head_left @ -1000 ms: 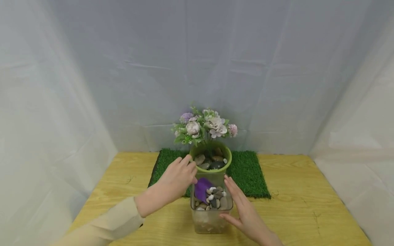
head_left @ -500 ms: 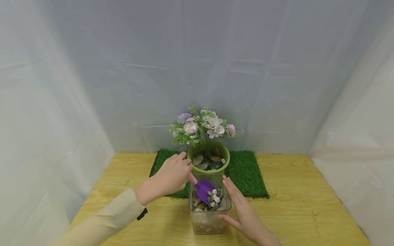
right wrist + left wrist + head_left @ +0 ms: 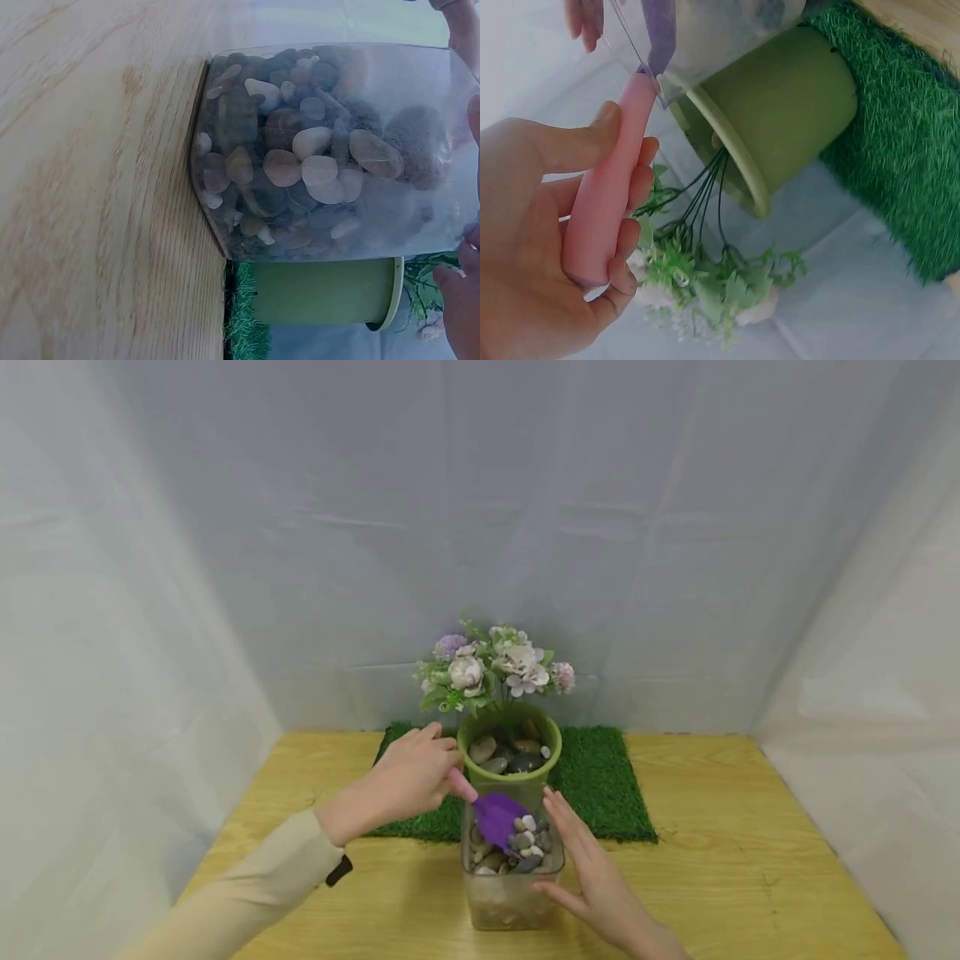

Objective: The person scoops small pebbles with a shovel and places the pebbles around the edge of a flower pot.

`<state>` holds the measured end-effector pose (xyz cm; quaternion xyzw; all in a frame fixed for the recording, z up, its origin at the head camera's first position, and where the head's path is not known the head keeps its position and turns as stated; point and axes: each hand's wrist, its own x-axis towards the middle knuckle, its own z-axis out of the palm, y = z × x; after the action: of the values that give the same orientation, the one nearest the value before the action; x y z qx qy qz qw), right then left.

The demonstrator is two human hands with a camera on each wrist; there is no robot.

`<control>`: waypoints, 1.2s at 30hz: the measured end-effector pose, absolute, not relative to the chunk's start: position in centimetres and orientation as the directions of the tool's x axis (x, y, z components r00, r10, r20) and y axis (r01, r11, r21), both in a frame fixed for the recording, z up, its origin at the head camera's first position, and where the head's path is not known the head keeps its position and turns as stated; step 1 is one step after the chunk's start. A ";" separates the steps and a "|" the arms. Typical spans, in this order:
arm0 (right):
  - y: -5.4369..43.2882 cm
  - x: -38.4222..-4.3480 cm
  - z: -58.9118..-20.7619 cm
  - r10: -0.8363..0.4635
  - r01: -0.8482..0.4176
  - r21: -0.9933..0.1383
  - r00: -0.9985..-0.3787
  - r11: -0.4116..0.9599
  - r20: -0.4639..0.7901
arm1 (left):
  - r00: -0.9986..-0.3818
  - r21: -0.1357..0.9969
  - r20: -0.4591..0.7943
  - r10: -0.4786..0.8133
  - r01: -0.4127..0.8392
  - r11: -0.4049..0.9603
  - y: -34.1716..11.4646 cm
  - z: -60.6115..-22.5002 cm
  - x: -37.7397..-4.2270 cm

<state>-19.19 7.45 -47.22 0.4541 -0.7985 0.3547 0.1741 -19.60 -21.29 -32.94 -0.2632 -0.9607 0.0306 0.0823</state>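
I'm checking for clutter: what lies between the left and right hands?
Going from the left hand to the right hand, the head view shows the pink handle, its purple blade, then pebbles inside the clear container.

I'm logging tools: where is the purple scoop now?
In the head view, the purple scoop dips into the clear container, left of centre, against small stones, its pink handle in the left hand.

Head view: tub [image 3: 512, 903] at lower centre is boxed in by left hand [image 3: 405, 775] and purple scoop [image 3: 495, 820], right hand [image 3: 596, 881], and green pot [image 3: 787, 112] behind; room is found over table [image 3: 742, 827] at frame right.
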 end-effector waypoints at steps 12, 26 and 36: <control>7.5 -19.2 -47.3 -0.604 -0.840 -0.410 -0.541 0.356 0.585 | -0.868 0.008 0.200 0.455 0.466 0.885 -21.0 -33.9 -18.8; 7.4 -19.0 -47.4 -0.605 -0.829 -0.412 -0.559 0.379 0.567 | -0.878 0.158 0.249 0.410 0.454 0.877 -23.0 -34.6 -17.3; 7.6 -19.0 -47.2 -0.618 -0.833 -0.365 -0.553 0.416 0.558 | -0.883 0.242 0.339 0.326 0.416 0.877 -24.4 -35.3 -15.8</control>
<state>-18.98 7.56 -47.17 0.4405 -0.8237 0.3134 0.1713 -15.81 -24.43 -35.30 -0.1937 -0.9576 -0.1556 0.1456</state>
